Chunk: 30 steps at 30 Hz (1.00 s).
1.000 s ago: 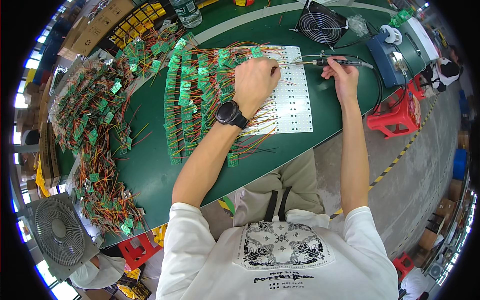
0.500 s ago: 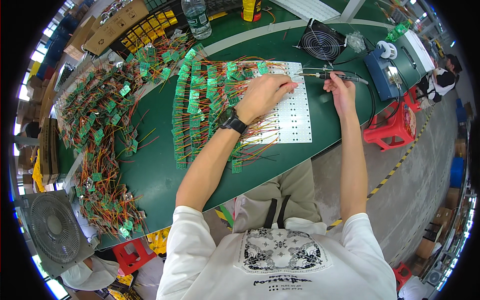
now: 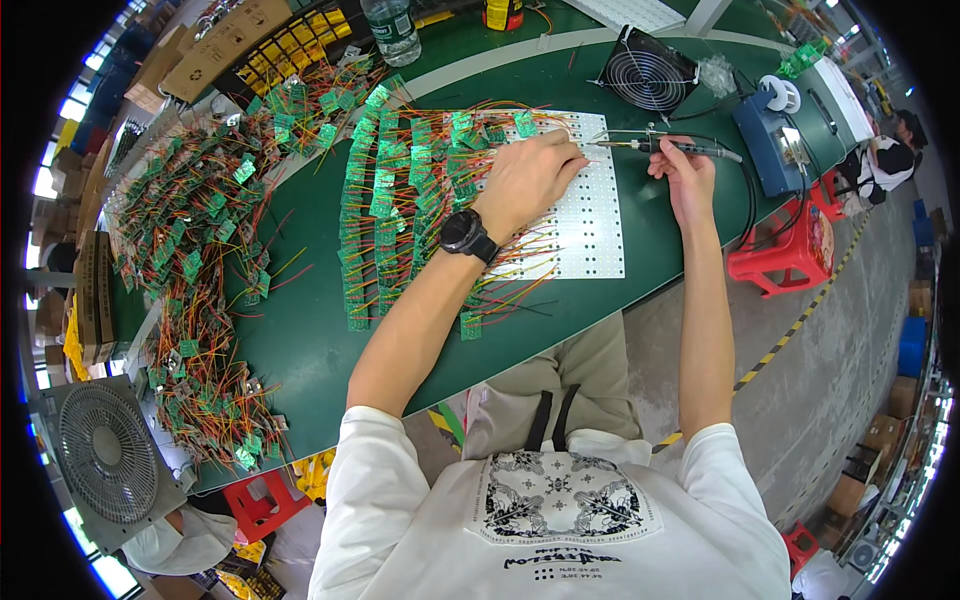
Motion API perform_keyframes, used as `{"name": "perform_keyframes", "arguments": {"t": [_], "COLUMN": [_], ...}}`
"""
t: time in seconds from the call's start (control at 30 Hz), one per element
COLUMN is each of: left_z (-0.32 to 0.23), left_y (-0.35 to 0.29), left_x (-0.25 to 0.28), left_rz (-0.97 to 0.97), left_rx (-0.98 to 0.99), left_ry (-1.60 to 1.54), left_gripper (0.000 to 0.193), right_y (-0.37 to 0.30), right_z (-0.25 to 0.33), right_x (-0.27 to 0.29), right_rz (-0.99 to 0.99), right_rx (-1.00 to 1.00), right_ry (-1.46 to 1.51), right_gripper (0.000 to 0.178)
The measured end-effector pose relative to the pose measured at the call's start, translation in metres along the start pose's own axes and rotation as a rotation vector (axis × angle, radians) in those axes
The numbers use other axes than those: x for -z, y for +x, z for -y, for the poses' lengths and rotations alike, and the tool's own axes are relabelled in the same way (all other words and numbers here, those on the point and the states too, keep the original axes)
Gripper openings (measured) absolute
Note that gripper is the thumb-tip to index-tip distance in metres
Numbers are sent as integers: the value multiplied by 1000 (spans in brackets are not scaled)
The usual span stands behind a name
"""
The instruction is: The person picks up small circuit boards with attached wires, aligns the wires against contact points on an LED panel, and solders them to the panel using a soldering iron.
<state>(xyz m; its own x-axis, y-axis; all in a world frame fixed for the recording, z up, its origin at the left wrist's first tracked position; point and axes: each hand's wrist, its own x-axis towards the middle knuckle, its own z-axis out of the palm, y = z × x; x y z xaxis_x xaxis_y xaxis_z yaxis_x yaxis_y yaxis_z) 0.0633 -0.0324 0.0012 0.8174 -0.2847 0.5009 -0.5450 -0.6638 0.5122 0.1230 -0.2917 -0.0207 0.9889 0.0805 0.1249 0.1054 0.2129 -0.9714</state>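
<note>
My left hand (image 3: 530,178), with a black watch on its wrist, is above a white perforated board (image 3: 597,235). Its fingers are bent and pinched close to the upper part of the board; whatever lies between them is hidden. In my right hand (image 3: 690,185) is a soldering iron (image 3: 708,151), held by its dark handle with the thin metal tip pointing left, just over the board and close to my left fingers. Rows of small green circuit boards (image 3: 384,185) with red, yellow and black wires lie left of and partly over the white board, some under my left forearm.
A tangled heap of wired circuit boards (image 3: 190,230) covers the table's left side. Behind the white board is a black fan (image 3: 650,78). A blue soldering station (image 3: 765,150) with a solder spool (image 3: 780,95) stands right. A bottle (image 3: 392,35) is at the back; a red stool (image 3: 785,255) is right.
My left hand has drawn back slightly to the left and its fingers are more curled. The soldering iron stays in my right hand, nearly unmoved. The whole view has shifted a little.
</note>
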Motion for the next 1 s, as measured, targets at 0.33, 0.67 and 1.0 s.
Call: {"name": "perform_keyframes", "arguments": {"t": [0.33,0.67,1.0], "left_z": [4,6,6], "left_y": [-2,-1,-2], "left_x": [-3,-6,-7], "left_rz": [-43,-80,-70], "left_rx": [94,107,121], "left_ry": [85,112,117], "left_gripper": [15,16,16], "right_y": [0,-1,0], "right_z": [-4,-4,-4], "right_x": [1,1,1], "right_rz": [20,25,27], "right_rx": [39,27,43], "right_ry": [-61,-117,-107], "right_gripper": [20,18,20]}}
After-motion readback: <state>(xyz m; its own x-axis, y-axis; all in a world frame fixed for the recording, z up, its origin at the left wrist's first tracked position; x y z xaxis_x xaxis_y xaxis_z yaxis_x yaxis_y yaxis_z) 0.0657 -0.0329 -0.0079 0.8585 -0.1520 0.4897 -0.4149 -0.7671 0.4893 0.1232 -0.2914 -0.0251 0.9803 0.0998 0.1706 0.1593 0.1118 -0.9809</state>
